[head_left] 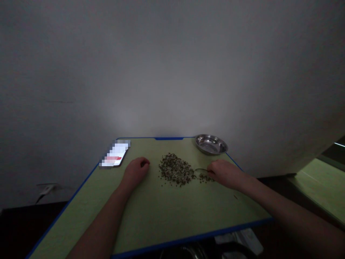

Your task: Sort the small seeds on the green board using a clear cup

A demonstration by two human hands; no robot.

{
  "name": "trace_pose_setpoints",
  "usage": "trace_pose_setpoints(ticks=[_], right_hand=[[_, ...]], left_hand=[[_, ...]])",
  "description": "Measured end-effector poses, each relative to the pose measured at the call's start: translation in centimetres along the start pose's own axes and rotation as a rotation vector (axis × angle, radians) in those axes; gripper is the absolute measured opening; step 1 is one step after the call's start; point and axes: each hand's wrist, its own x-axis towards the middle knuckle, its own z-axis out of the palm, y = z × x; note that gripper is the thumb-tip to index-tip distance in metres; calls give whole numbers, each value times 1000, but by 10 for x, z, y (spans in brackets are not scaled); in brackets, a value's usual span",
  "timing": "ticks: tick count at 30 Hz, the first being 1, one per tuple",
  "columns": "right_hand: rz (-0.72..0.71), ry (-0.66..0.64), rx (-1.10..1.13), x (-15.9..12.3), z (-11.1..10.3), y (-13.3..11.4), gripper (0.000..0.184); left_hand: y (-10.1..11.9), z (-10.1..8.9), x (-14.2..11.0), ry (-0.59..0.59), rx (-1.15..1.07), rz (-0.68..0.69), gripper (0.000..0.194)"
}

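Note:
A loose heap of small mixed dark and pale beans or seeds [176, 169] lies spread on the green tabletop. A smaller scatter of the same grains [204, 178] sits at its right side. My right hand [221, 172] is closed around a thin metal spoon [201, 169], whose far end touches the heap's right edge; the fingers hide its other end. To the left of the heap, my left hand [137, 171] rests on the table with its fingers curled in, and nothing shows in them.
A shiny metal bowl [211, 144] stands at the table's back right corner. On the left edge lies a phone [115, 154] with a lit screen. Behind the blue-edged table [161, 216] rises a grey wall [172, 72]. A white plug [48, 189] shows low at left.

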Motion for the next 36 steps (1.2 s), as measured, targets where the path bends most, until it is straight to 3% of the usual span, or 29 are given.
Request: trace_pose_setpoints(ticks=[7, 11, 14, 16, 20, 25, 30, 36], right_hand=[[-37, 4, 73, -1, -1, -8, 18], [-14, -4, 150, -1, -4, 0, 19], [24, 12, 293, -5, -2, 22, 16], [104, 42, 391, -9, 5, 43, 24], [157, -26, 581, -19, 27, 82, 38], [180, 20, 684, -24, 46, 107, 46], [214, 99, 611, -10, 54, 108, 43], [194, 93, 620, -2, 62, 100, 40]], left_hand=[[1, -1, -1, -2, -12, -19, 27], [2, -1, -1, 2, -5, -10, 27], [2, 0, -1, -2, -7, -9, 27], [3, -1, -1, -2, -13, -12, 27], [4, -2, -1, -7, -15, -16, 26], [2, -1, -2, 4, 3, -9, 26], [1, -1, -1, -5, -1, -10, 27], [3, -3, -1, -12, -4, -24, 27]])
